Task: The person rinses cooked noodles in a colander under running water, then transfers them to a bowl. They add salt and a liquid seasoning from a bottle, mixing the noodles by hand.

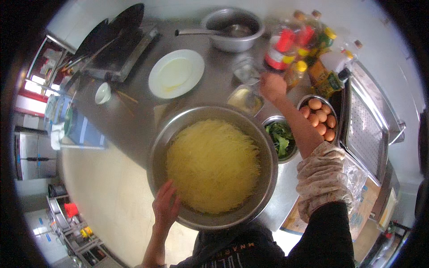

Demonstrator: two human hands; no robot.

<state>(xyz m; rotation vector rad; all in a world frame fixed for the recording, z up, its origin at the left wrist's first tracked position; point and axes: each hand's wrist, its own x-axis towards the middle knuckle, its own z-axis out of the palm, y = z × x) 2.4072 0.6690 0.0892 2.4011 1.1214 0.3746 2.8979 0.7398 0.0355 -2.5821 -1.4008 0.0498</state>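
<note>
Before me a large stainless steel bowl [214, 222] holds a heap of fine pale-yellow strands [214, 164]; whether they are noodles or shredded vegetable I cannot tell. My left hand [165, 204] grips the bowl's near-left rim, its fingers over the inner wall. Beyond the bowl, my right hand [273, 86] is stretched out and curled, blurred, beside a clear container [246, 70] and a small dish of pale-yellow contents [246, 100]. What it holds, if anything, is hidden. Below my right forearm sits a metal bowl of leafy greens [281, 139].
Bottles with red and yellow caps [301, 40] crowd the back right. Brown eggs [320, 115] fill a bowl beside a perforated metal tray [367, 124]. Farther off are a white plate [176, 73], a deep metal pot [234, 43], a small white bowl [103, 93] and a black wok [129, 20].
</note>
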